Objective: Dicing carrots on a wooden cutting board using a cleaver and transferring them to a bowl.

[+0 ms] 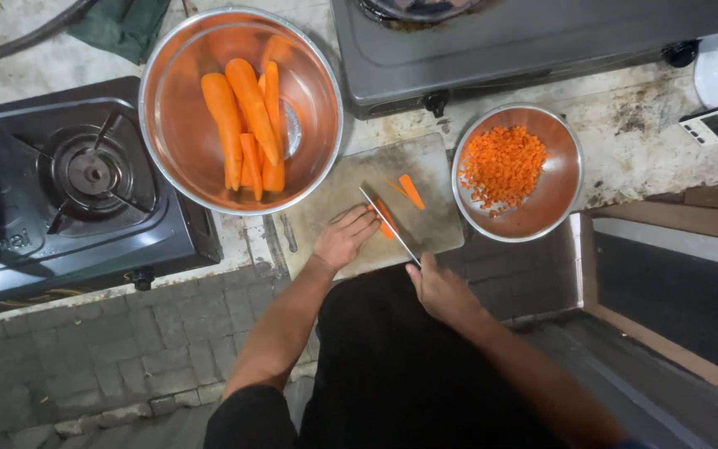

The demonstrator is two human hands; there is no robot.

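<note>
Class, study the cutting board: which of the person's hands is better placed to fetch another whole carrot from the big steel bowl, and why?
Probably the left hand: it rests on the cutting board nearest the big bowl of whole carrots and grips no tool. The right hand holds the knife.

stained pale stone surface, grey brick front below it, black gas stove left, second stove top, dark mat right, dim warm light
</note>
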